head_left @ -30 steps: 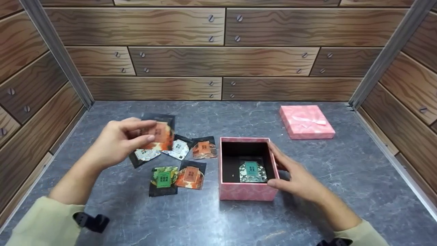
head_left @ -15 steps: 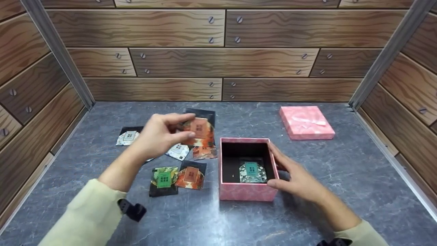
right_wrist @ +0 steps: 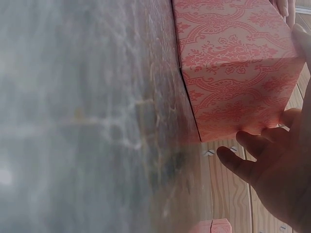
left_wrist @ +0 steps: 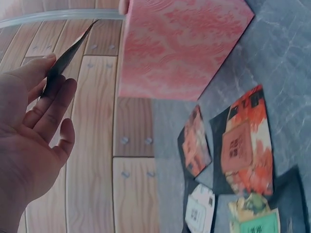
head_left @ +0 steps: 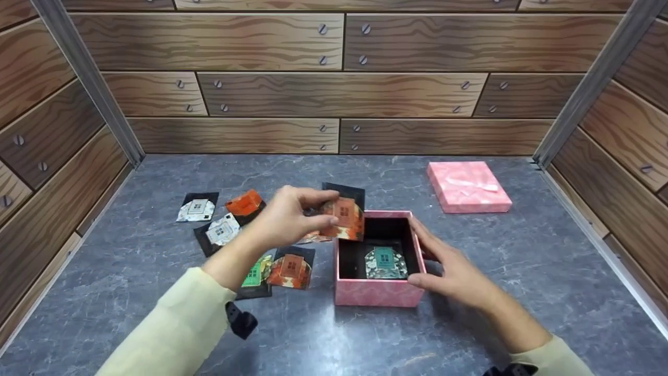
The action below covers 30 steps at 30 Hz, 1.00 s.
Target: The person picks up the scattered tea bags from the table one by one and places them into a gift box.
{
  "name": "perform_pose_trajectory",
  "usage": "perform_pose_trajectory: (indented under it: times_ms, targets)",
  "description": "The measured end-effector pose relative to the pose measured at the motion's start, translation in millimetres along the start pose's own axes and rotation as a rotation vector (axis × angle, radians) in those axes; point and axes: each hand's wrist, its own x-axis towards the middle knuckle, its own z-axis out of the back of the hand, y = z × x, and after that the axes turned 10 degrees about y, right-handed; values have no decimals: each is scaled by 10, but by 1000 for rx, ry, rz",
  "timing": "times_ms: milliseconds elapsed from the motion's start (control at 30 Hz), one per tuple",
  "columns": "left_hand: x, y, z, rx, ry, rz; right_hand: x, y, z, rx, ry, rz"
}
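My left hand (head_left: 292,216) pinches a dark sachet with an orange label (head_left: 345,214) between thumb and fingers, over the left rim of an open pink box (head_left: 378,293). The left wrist view shows this sachet edge-on, raised beside the box wall. Inside the black interior lies one sachet with a teal label (head_left: 385,258). My right hand (head_left: 454,277) holds the box's right side, thumb at the near corner and fingers along the wall. In the right wrist view its fingertips (right_wrist: 250,141) meet the patterned side.
Left of the box lie several more sachets, among them an orange one (head_left: 291,267), a green one (head_left: 255,274) partly behind my left wrist, and a white-labelled one (head_left: 197,207). A pink lid with a bow (head_left: 469,187) rests at the back right. Wood-patterned walls (head_left: 334,94) enclose the table.
My left hand has carried the orange-labelled sachet rightward, from above the loose sachets to the box's left rim. The right hand and the box have stayed put.
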Motion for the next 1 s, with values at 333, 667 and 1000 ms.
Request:
perform_pose_trajectory:
  times_ms: [333, 667, 1000]
  targets:
    - [216, 34, -319, 125, 58, 12, -7, 6, 15, 14, 7, -8]
    - [328, 39, -556, 182, 106, -63, -2, 5, 7, 29, 14, -6]
    - [432, 34, -701, 338, 182, -101, 4, 6, 11, 52, 16, 16]
